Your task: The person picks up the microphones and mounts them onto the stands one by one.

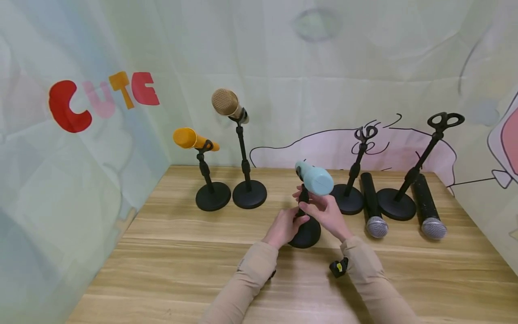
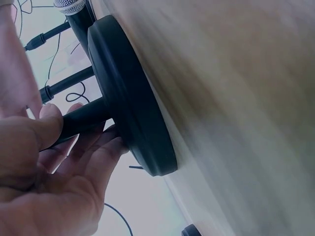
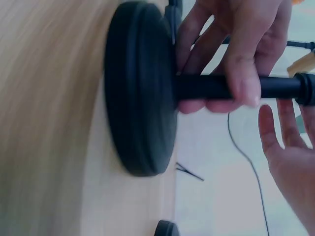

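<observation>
In the head view, a light blue microphone (image 1: 318, 180) sits in the clip of a black microphone stand (image 1: 305, 235) at the middle of the table. My left hand (image 1: 284, 228) holds the stand low on its pole; in the left wrist view the thumb and fingers of that hand (image 2: 74, 172) wrap the pole close above the round base (image 2: 133, 98). Higher up is my right hand (image 1: 327, 216), its thumb at the pole and its fingers reaching round the far side. The right wrist view shows the right hand (image 3: 295, 157) partly cut off, beside the pole.
On the left stand an orange microphone (image 1: 190, 138) and a gold microphone (image 1: 225, 102), each on its stand. At right are two stands with bare clips (image 1: 366, 132), (image 1: 445, 120) and two black microphones (image 1: 370, 198), (image 1: 428, 202) lying on the wooden table (image 1: 182, 270). Curtains close off the back and sides.
</observation>
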Tool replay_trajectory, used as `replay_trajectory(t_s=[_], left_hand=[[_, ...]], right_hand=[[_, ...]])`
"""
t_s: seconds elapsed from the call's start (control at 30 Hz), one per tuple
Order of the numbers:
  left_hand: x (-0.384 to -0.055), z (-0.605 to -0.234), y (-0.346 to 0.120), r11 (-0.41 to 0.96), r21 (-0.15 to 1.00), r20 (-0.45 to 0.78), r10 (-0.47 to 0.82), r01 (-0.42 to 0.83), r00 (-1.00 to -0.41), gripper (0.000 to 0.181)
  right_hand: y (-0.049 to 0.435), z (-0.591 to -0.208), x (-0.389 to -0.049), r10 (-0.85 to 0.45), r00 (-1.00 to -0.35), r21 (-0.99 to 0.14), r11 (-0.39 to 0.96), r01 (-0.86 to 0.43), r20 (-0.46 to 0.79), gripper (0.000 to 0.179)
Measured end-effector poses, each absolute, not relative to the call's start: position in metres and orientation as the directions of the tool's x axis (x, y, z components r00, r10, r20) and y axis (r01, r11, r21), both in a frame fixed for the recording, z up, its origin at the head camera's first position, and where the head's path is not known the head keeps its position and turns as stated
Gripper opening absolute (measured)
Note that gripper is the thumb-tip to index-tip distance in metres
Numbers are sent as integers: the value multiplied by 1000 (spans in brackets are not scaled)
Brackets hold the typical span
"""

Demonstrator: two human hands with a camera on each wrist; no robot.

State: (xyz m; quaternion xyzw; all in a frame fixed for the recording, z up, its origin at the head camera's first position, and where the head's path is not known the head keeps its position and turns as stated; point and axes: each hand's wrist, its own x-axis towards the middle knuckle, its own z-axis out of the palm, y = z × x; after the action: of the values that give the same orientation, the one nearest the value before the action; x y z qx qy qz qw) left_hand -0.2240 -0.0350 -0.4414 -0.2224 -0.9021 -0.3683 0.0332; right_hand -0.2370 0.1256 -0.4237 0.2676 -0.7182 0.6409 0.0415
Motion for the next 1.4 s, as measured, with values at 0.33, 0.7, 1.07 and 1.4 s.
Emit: replay_trajectory(t_s=[0.33,0.7,1.07,1.4], left_hand=[[-223,-442,-36,630,653,216,377,420,-901,27],[-223,-442,-34,620,659,225,378,426,-898,21],[-224,-443,-35,616,665,233,367,423,-901,19],[-223,-441,-36,623,655,234,371,427,-899,21]], right_hand=[[125,-428,-240,-217,-883,-864,207,-458,416,27],[127,-426,-238,-314,-846,-874,88,-478,431,41],[131,-421,-239,-256,-880,-890,120,-439,399,37],[126,-416,-241,-298,-852,-876,88,-474,431,41]])
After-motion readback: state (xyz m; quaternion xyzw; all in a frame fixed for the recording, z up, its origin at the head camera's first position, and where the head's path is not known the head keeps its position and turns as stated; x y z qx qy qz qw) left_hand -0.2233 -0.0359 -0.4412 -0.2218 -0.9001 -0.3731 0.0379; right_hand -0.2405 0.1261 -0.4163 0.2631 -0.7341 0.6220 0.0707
